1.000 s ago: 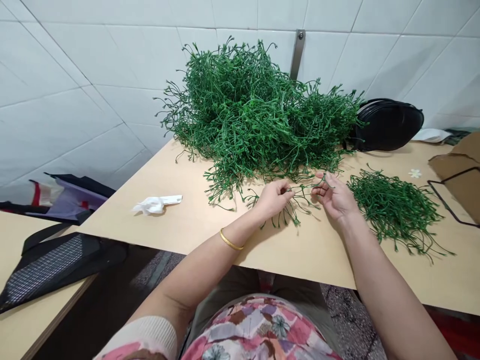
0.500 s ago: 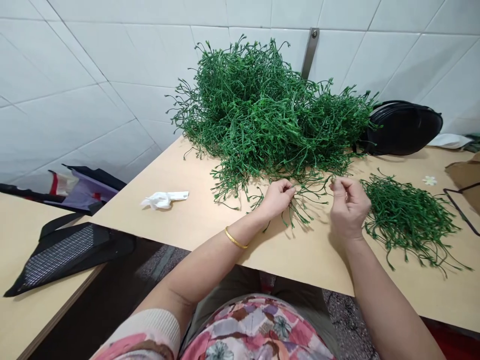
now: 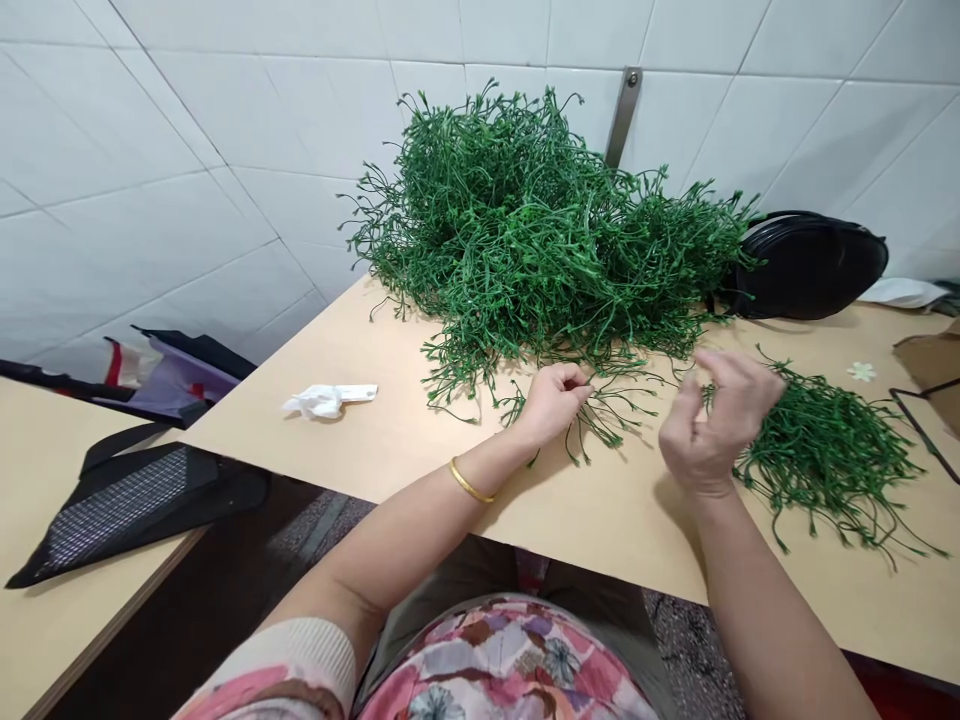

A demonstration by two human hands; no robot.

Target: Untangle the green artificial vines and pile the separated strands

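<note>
White-tiled wall [image 3: 247, 110], pale wood-look table [image 3: 397, 430]: loose bunch of thin, dark-green, plastic-looking stems [image 3: 602, 428]

Clock centred on your left hand [image 3: 553, 405], 12 toward the wall.

Bunch: on the table, at 4 o'clock, touching your left fingertips. Grip: your left thumb and fingers pinch it narrowly.

Your right hand [image 3: 716, 425]: at 3 o'clock, blurred, fingers curled toward the thumb; whether you hold a stem there, cannot tell.

Tall, tangled green heap of like stems [image 3: 544, 240]: 12 o'clock.

Low, spread green pile of like stems [image 3: 840, 460]: 3 o'clock, beyond your right hand.

Handling, as judged: pinch lightly where the stems gather and part them singly; the knobbed tips look apt to snag.

Lie: no single long axis; stems fan out from your left fingertips, some lengthwise toward 3 o'clock, others toward 5, tips outward.
</note>
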